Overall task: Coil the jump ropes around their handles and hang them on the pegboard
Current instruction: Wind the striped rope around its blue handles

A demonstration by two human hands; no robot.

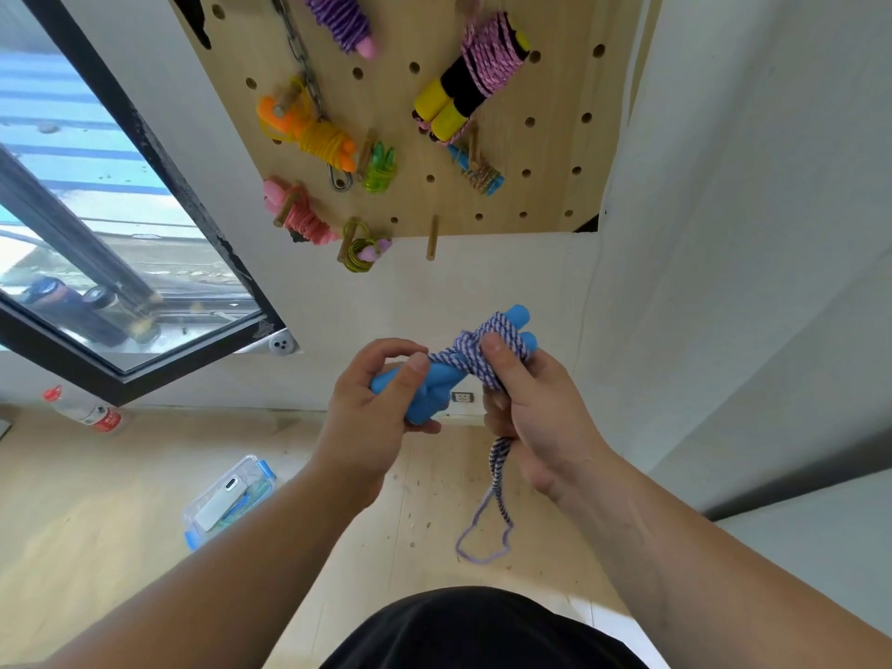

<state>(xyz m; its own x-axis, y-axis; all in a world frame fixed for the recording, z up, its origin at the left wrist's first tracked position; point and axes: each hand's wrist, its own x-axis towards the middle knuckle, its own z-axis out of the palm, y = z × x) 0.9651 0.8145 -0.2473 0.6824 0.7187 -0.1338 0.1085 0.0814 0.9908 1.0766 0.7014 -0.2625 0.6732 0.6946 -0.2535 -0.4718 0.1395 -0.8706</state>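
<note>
Hands grip blue handles (437,388); rope loop (485,533) dangles free below.

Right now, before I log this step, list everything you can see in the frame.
pegboard: one, light wood, on the wall above.
hung jump ropes: seven, coiled, mixed colours, on pegboard pegs.
chain: one, grey metal, pegboard's left side.
bare peg: one, wooden, pegboard's bottom edge.
held jump rope: one, blue handles, purple-white cord partly wound, loop hanging below.
bottle: one, clear, red cap, floor left.
plastic box: one, clear, blue clips, floor lower left.
window: one, black frame, left.
left hand: grips the blue handles.
right hand: pinches the wound cord.
</note>
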